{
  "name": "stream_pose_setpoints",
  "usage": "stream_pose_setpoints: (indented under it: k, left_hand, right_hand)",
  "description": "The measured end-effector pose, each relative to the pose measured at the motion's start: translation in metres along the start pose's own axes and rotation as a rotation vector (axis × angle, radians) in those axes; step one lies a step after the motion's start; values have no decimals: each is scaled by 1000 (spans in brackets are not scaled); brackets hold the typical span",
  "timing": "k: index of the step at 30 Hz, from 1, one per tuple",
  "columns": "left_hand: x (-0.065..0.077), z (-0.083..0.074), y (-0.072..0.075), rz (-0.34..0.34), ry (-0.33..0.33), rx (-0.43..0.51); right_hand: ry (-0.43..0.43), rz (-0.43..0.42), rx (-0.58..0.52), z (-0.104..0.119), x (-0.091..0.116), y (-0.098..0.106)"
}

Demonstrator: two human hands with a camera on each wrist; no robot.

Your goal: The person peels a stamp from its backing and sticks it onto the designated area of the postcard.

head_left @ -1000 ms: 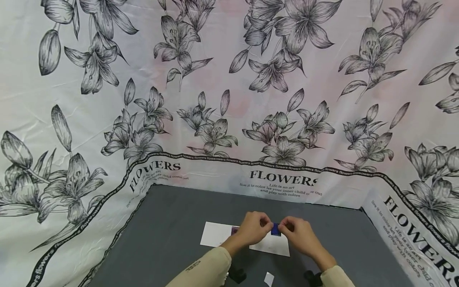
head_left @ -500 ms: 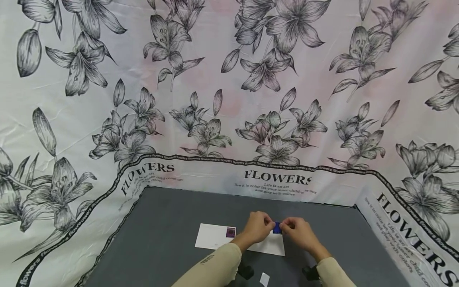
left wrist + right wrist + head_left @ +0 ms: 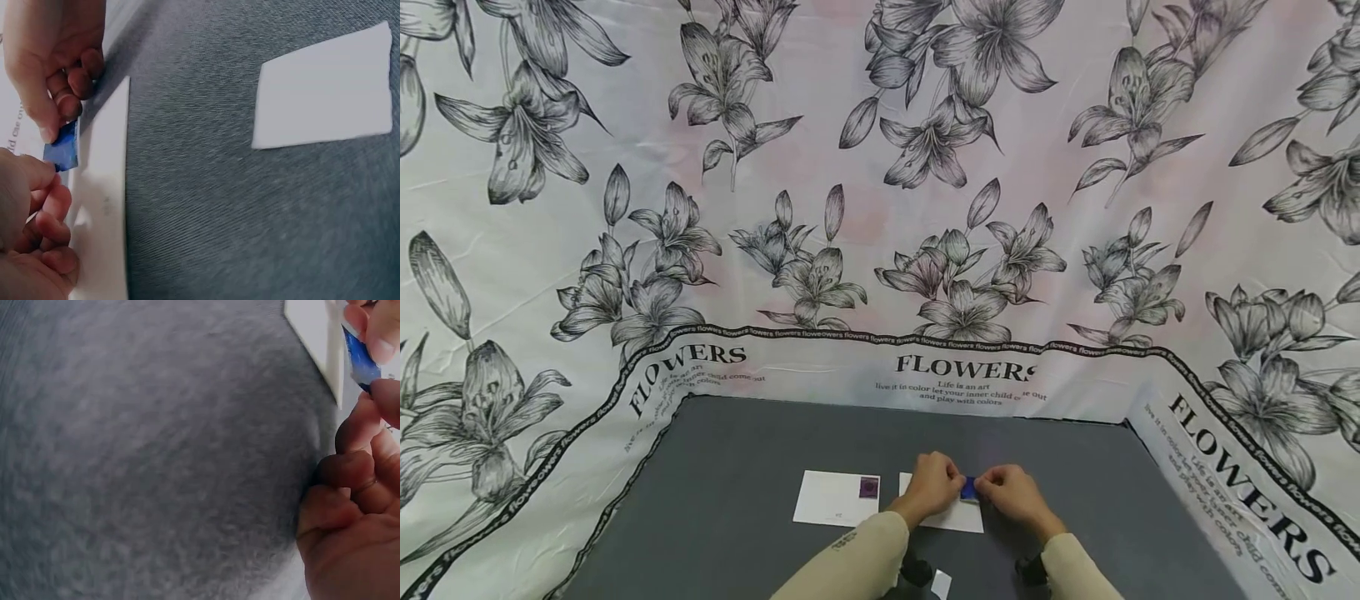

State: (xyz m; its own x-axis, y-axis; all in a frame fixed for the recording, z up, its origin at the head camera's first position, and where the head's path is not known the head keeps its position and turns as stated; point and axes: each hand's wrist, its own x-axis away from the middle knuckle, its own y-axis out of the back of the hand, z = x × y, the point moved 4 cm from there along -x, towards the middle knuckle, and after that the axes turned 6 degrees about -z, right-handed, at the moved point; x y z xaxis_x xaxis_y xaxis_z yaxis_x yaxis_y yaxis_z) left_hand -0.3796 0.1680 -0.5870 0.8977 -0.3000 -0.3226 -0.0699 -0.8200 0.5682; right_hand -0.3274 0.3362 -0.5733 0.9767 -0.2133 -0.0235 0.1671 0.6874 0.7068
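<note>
Between both hands is a small blue stamp [image 3: 969, 490], held over the upper right corner of a white envelope [image 3: 958, 520]. My left hand [image 3: 933, 483] pinches its left edge between thumb and forefinger. The right hand [image 3: 1013, 495] pinches the opposite edge the same way. In the left wrist view the stamp [image 3: 62, 149] looks slightly tilted above the envelope [image 3: 103, 206]; whether it touches the paper I cannot tell. The right wrist view shows the stamp [image 3: 361, 357] partly hidden by fingertips.
A second white envelope [image 3: 826, 500] lies to the left, with a purple stamp [image 3: 868, 487] in its upper right corner. A small white paper piece [image 3: 941, 585] lies nearer on the grey table [image 3: 737, 450]. Behind hangs a flower-print cloth [image 3: 820, 367].
The head view has shifted, so everything sits further left in it. The stamp has come down toward the envelope, still pinched by both hands. The purple stamp, partly covered before, is fully visible.
</note>
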Motion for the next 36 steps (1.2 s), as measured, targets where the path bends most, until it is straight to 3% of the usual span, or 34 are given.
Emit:
stream_pose_setpoints:
  k: [5,11,14,17,23,36]
  left_hand:
    - [4,-2,4,-1,38,-16]
    - [3,9,-9,-74,-5,-30]
    - [4,5,-7,-101,-8,-26]
    - [4,2,-7,-92,36,-39]
    - [7,-4,-5,-68,84,-62]
    - [11,-9,-6,-85,49,-150]
  right_hand:
    - [19,-26,30,6,3,-1]
    - [54,-71,75,11,4,-1]
    - [81,-92,79,11,4,-2]
    - [94,-105,85,13,5,-2]
    - [38,-91,120,10,1,-3]
    - [34,-125,145,9,3,-11]
